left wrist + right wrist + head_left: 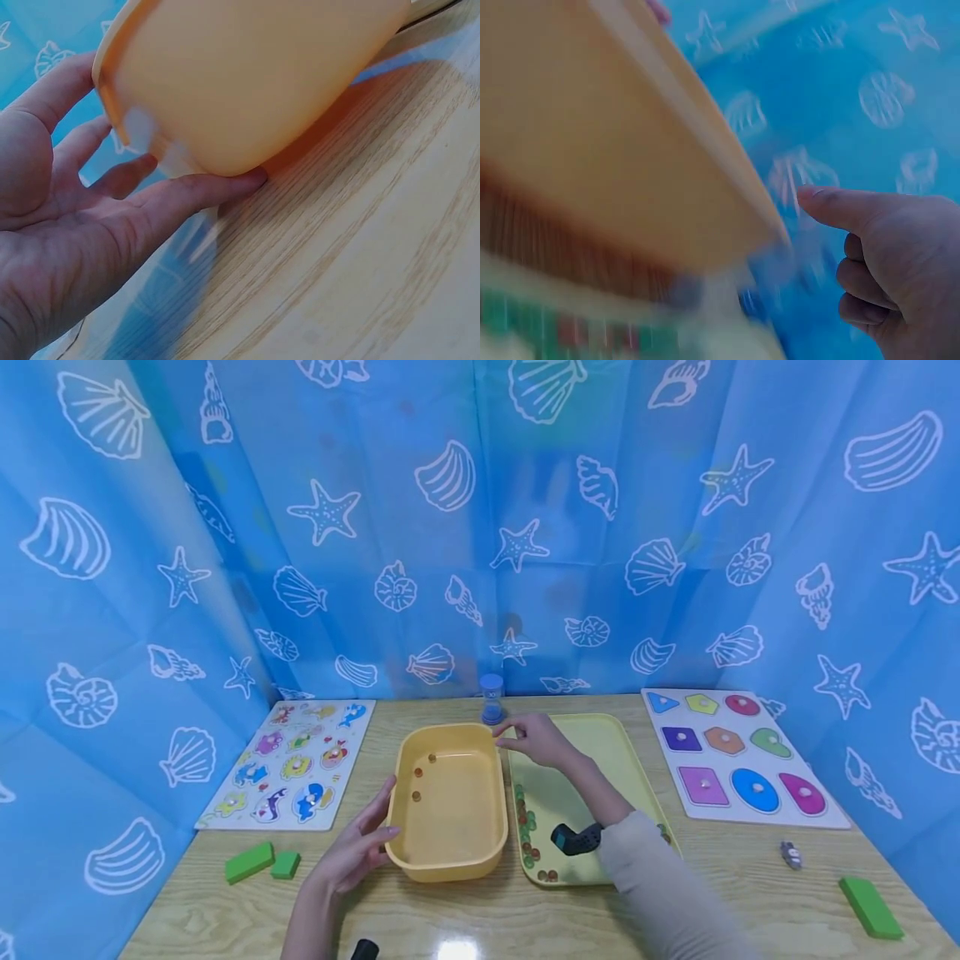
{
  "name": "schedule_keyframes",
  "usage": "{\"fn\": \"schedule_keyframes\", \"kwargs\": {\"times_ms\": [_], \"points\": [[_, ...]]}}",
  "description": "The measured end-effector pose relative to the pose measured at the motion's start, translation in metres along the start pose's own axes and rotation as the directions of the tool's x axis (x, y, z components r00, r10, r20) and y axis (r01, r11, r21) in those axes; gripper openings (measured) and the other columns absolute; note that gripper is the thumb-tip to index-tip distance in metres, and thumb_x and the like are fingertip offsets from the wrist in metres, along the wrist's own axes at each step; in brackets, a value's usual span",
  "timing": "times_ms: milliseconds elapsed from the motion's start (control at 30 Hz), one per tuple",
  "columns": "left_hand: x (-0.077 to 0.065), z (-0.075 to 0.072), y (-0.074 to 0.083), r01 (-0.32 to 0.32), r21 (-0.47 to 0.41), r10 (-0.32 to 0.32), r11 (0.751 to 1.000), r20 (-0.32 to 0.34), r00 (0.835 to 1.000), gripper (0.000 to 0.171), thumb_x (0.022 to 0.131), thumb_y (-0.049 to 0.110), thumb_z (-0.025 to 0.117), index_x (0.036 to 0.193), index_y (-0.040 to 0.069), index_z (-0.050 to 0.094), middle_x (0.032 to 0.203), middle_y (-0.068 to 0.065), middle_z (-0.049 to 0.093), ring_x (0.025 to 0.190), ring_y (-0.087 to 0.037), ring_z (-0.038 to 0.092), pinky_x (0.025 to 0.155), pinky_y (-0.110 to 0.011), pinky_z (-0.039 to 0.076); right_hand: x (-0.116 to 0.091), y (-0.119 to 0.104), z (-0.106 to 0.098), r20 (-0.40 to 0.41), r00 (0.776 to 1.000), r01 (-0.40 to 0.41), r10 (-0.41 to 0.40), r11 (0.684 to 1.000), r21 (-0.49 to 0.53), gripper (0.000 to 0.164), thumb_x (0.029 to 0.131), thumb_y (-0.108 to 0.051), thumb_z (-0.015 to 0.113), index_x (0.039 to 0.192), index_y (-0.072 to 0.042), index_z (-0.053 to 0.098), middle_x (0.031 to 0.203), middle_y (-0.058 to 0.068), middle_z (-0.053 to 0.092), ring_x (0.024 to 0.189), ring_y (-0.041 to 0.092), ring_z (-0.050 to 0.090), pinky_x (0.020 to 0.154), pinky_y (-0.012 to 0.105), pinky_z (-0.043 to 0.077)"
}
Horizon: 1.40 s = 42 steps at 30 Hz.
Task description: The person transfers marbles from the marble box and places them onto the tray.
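My left hand [362,843] holds the left side of an orange-yellow plastic tub [450,878], its thumb at the near-left rim. In the left wrist view, the left hand [105,187] has its fingers and thumb against the tub [255,82]. Inside lie a few small reddish-brown beads [418,772]. My right hand [542,740] is at the tub's far right corner, thumb and forefinger tips close together; whether something small sits between them cannot be made out. In the right wrist view, the right hand [892,262] shows an extended thumb and curled fingers beside the tub [615,135].
Right of the tub lies a pale yellow tray [592,743] with green and red beads [528,835] along its edge. A blue sand timer [492,700] stands behind. Puzzle boards lie left [288,760] and right [742,752]. Green blocks [250,862] and a small grey figure [791,855] lie nearby.
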<state>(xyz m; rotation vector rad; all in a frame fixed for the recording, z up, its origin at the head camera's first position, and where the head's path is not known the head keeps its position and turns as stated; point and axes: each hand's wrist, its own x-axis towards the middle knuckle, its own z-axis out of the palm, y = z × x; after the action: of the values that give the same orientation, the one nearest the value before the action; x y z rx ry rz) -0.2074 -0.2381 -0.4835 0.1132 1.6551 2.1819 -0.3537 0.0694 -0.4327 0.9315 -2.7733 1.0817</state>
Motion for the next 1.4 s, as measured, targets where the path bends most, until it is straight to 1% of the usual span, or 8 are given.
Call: {"fn": "schedule_keyframes", "kwargs": {"times_ms": [300,500,633,900,1067,1233,1333,1400], "points": [[0.000,-0.002,0.000,0.003,-0.002,-0.003,1.000,0.001,1.000,0.071,0.088,0.004,0.049,0.140,0.043,0.019,0.151,-0.003,-0.005,0.132,-0.037,0.021,0.092,-0.048,0.044,0.046,-0.055,0.044,0.157,0.984,0.082,-0.083,0.997,0.014,0.020,0.082,-0.021,0.064,0.098,-0.011,0.068,0.051,0.000,0.039,0.045,0.010,0.030,0.042,0.020,0.026],[0.000,-0.004,0.000,-0.025,0.008,0.025,1.000,0.048,0.999,0.071,0.090,0.003,0.046,0.141,0.041,0.016,0.151,-0.005,-0.006,0.131,-0.038,0.022,0.092,-0.049,0.043,0.062,-0.066,0.070,0.246,0.966,0.097,-0.078,0.993,-0.065,0.017,0.081,-0.019,0.065,0.096,-0.012,0.070,0.079,0.003,0.064,0.059,0.011,0.046,0.051,0.018,0.039],[0.000,-0.004,0.000,-0.035,0.015,0.034,0.999,0.049,0.998,0.071,0.089,0.003,0.047,0.141,0.041,0.017,0.151,-0.005,-0.006,0.132,-0.039,0.019,0.092,-0.050,0.043,0.067,-0.066,0.085,0.250,0.966,0.100,-0.062,0.985,-0.143,0.020,0.080,-0.021,0.066,0.099,-0.015,0.069,0.097,-0.002,0.066,0.078,0.013,0.057,0.069,0.020,0.048],[0.000,-0.004,-0.001,-0.045,0.002,0.045,0.999,0.060,0.997,0.073,0.088,0.001,0.048,0.141,0.040,0.017,0.151,-0.003,-0.005,0.132,-0.039,0.018,0.091,-0.050,0.044,0.068,-0.063,0.104,0.172,0.984,-0.002,0.050,0.963,-0.271,0.013,0.081,-0.022,0.066,0.093,-0.018,0.069,0.095,-0.007,0.067,0.089,0.012,0.059,0.077,0.023,0.050],[0.002,-0.002,-0.003,-0.042,0.012,0.041,0.999,0.064,0.997,0.073,0.088,0.002,0.050,0.140,0.042,0.018,0.152,-0.002,-0.004,0.131,-0.038,0.022,0.090,-0.049,0.045,0.065,-0.057,0.106,0.150,0.985,-0.043,0.086,0.963,-0.266,0.011,0.081,-0.022,0.066,0.090,-0.020,0.070,0.093,-0.007,0.066,0.089,0.012,0.059,0.079,0.024,0.050],[0.001,-0.002,-0.003,-0.038,0.001,0.038,0.999,0.061,0.997,0.073,0.088,0.001,0.048,0.141,0.041,0.018,0.151,-0.003,-0.005,0.132,-0.038,0.021,0.090,-0.049,0.044,0.065,-0.056,0.095,0.174,0.985,0.012,0.018,0.986,-0.169,0.014,0.081,-0.022,0.065,0.093,-0.017,0.069,0.095,-0.005,0.066,0.091,0.013,0.059,0.082,0.023,0.049],[0.000,-0.003,-0.003,-0.036,0.000,0.036,0.999,0.044,0.998,0.072,0.088,0.001,0.047,0.141,0.040,0.017,0.151,-0.003,-0.005,0.131,-0.038,0.022,0.091,-0.049,0.044,0.063,-0.058,0.073,0.173,0.984,0.059,-0.048,0.997,-0.056,0.017,0.082,-0.021,0.064,0.096,-0.013,0.069,0.083,-0.002,0.065,0.072,0.014,0.056,0.064,0.022,0.048],[0.000,-0.003,-0.002,-0.036,0.006,0.036,0.999,0.037,0.999,0.072,0.089,0.001,0.047,0.141,0.039,0.017,0.151,-0.003,-0.006,0.131,-0.038,0.023,0.091,-0.048,0.044,0.059,-0.056,0.054,0.149,0.987,0.066,-0.065,0.998,-0.006,0.020,0.082,-0.021,0.064,0.098,-0.011,0.068,0.068,-0.002,0.058,0.057,0.014,0.047,0.050,0.022,0.039]]}}
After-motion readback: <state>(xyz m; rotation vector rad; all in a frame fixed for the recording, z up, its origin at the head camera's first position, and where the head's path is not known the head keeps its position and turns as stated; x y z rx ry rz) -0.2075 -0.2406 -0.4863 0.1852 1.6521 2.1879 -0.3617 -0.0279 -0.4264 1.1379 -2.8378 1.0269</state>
